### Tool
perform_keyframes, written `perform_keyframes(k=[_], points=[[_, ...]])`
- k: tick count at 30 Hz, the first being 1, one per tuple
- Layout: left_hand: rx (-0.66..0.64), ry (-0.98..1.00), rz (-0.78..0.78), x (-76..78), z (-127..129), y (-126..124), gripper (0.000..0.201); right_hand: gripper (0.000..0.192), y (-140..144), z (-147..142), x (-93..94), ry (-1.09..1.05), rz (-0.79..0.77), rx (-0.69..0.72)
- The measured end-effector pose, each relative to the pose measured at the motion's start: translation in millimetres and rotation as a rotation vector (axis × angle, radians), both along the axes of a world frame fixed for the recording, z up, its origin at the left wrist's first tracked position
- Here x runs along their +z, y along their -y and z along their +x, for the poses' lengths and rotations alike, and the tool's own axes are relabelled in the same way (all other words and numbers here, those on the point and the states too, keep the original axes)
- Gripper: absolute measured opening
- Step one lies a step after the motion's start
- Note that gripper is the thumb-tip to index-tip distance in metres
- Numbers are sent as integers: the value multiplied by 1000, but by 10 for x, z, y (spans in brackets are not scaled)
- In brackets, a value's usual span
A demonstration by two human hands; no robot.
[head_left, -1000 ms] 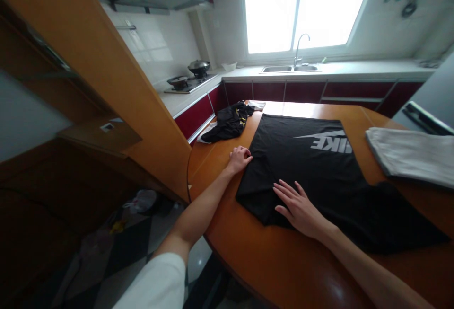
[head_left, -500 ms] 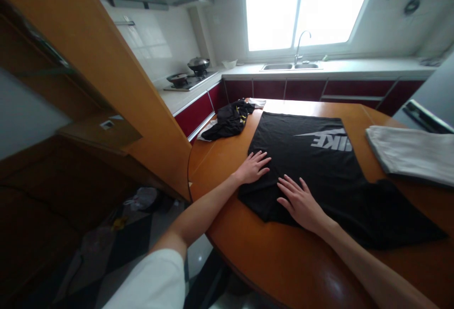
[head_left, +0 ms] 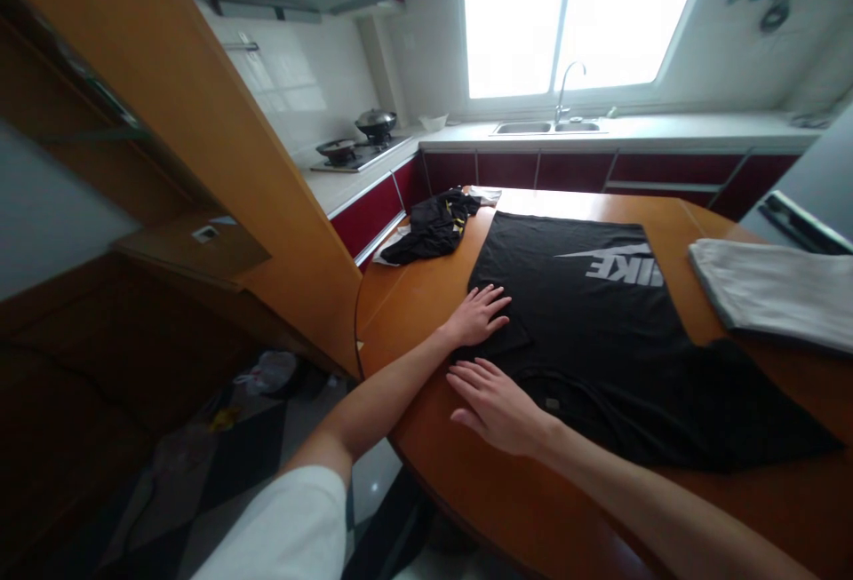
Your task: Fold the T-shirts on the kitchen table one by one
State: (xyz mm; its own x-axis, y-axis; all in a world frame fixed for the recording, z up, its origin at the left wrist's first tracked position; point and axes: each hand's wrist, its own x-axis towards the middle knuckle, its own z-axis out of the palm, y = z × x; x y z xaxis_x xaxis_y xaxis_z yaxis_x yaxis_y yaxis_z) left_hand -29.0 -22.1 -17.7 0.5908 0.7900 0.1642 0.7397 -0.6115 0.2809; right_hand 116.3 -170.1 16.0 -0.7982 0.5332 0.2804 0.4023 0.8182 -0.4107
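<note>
A black T-shirt [head_left: 586, 322] with white lettering lies spread on the wooden table, its printed part away from me. My left hand [head_left: 478, 315] rests flat on the shirt's left edge, fingers spread. Nearer to me, my right hand [head_left: 499, 407] is stretched out, palm down, at the shirt's near left corner. Its fingertips are over the cloth's border and the bare wood; whether they press down I cannot tell. By the right wrist the collar shows, with a small pale label [head_left: 553, 404] inside it. Neither hand grips anything.
A crumpled black garment [head_left: 430, 229] with white and yellow parts lies at the table's far left. On the right is a folded white cloth [head_left: 779, 287]. The rounded table edge [head_left: 426, 482] runs close to me. Beyond are a stove [head_left: 363, 154] and a sink [head_left: 523, 127].
My right hand has moved left and toward me. The shirt's near left sleeve no longer sticks out over the wood, and the collar and label now show. My left hand stays in place.
</note>
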Motion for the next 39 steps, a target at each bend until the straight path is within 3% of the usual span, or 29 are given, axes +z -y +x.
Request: perform_keyframes(k=[3, 8, 14, 22, 27, 30, 32, 35, 39], points=[[3, 77, -15, 72, -11, -28, 46, 51, 28, 15, -57, 26, -35, -6], [32, 297, 120, 159, -40, -61, 35, 47, 61, 9, -60, 7, -10, -18], [-38, 47, -8, 73, -17, 18, 49, 40, 69, -43, -110, -45, 32, -102], [104, 237, 94, 156, -32, -36, 45, 27, 49, -29, -125, -171, 49, -116], [130, 2, -7, 83, -36, 11, 58, 25, 23, -11, -133, -234, 70, -130], [137, -22, 71, 101, 6, 44, 58, 27, 4, 2, -131, -261, 92, -130], [108, 0, 138, 113, 54, 73, 56, 27, -8, 20, -86, -283, 107, -130], [42, -46, 114, 68, 124, 123, 59, 26, -18, 94, 93, -326, 128, -157], [-13, -134, 62, -14, 146, 156, 62, 21, -50, 409, 428, -439, 137, -335]])
